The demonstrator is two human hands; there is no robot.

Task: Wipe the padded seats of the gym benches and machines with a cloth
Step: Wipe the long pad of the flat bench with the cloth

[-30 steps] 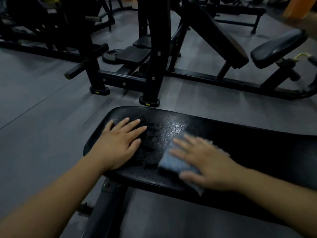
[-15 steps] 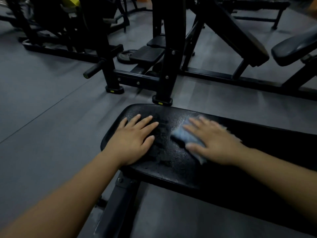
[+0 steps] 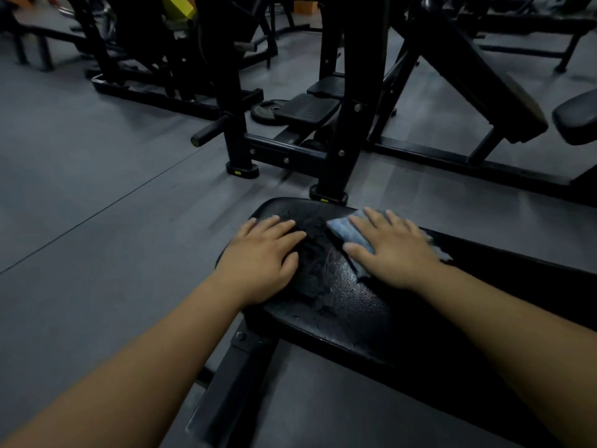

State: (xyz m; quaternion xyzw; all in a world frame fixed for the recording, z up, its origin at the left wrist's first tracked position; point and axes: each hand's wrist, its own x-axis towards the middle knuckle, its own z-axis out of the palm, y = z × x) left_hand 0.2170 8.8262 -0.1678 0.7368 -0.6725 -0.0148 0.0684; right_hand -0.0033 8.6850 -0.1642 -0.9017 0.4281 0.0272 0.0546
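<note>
Padded seat: the black worktop of the nearest bench. Its rounded end is covered by both grips, and a wet-looking sheen with dull smears is seen between them.
Support leg: a dark steel leg is seen below the left grip, bolted under the seat's end.
Left grip: laid flat on the seat's end with fingers straight and close together, and nothing is held. It is judged to be placed there as a brace while weight is leaned over the bench.
Right grip: spread flat with fingers straight, pressed down on the cloth rather than curled round it. A broad palm is judged to be used so that more pad is covered at each stroke.
Cloth: blue-grey and folded, pinned under the right grip near the seat's far edge. One corner is shown on the side toward the left grip.
Stage: the seat's end is judged to be mid-wipe. The stretch to the right of the right grip is too dark to be judged.
Floor: grey matting is seen left of and beyond the grips.
Machine frame: a black upright whose foot is set just beyond the seat's far edge. It is judged the nearest obstacle to a stroke carried past that edge.
Weight plate: laid flat on the floor, well beyond the left grip.
Incline pad: slanted, far beyond the right grip, and judged to be left for later wiping.
</note>
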